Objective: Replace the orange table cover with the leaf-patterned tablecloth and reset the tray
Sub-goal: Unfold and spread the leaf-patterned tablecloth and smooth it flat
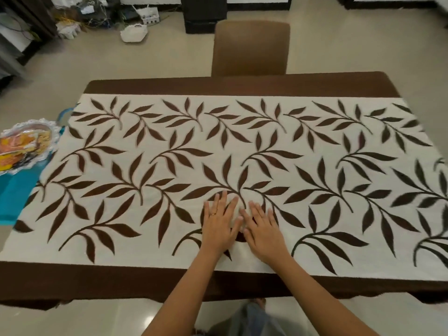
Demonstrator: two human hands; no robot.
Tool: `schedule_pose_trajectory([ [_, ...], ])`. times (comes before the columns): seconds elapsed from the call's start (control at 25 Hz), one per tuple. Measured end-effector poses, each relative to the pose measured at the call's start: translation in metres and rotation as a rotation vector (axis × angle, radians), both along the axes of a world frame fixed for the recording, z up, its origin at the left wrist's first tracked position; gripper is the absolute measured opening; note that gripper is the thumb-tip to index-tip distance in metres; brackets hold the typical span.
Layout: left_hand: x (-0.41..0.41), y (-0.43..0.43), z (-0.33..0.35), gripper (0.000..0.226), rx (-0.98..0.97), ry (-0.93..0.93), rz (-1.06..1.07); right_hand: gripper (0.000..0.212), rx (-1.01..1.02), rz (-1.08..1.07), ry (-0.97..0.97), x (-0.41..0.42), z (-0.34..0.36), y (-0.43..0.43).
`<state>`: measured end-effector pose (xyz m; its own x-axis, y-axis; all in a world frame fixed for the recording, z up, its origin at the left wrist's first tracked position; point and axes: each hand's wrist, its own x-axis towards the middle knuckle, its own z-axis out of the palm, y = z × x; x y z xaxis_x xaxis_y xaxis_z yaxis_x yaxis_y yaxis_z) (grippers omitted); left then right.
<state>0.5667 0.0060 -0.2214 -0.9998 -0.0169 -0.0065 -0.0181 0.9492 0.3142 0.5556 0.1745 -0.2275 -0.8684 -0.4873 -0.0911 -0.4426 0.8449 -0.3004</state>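
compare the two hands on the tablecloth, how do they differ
The left hand wears a ring; the right hand shows none. The left hand's fingers reach farther across the leaf-patterned tablecloth than the right hand's. Both lie flat on it, fingers straight, side by side.

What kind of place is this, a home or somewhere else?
Most likely a home dining area: a leaf-patterned tablecloth spread out flat, a brown padded chair tucked in at its far side, and a white basket and loose cables on the floor beyond.
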Motion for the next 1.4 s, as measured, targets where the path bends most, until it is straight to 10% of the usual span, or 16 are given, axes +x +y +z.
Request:
schedule_pose_trajectory([
  [0.32,-0.018,0.034,-0.004,0.073,-0.103,-0.064,-0.031,0.064,0.035,-0.454,-0.009,-0.022,0.011,0.218],
  [0.84,-0.075,0.063,-0.001,0.078,-0.092,-0.099,-0.07,0.064,0.049,-0.395,0.027,-0.098,0.006,0.239],
  [1.12,-0.091,0.092,0.0,0.077,0.038,0.028,-0.168,0.076,0.033,-0.852,0.076,-0.089,0.007,0.288],
  [1.4,-0.13,0.101,-0.003,0.083,-0.111,-0.123,-0.123,0.08,0.074,-0.853,-0.01,-0.13,0.003,0.317],
])
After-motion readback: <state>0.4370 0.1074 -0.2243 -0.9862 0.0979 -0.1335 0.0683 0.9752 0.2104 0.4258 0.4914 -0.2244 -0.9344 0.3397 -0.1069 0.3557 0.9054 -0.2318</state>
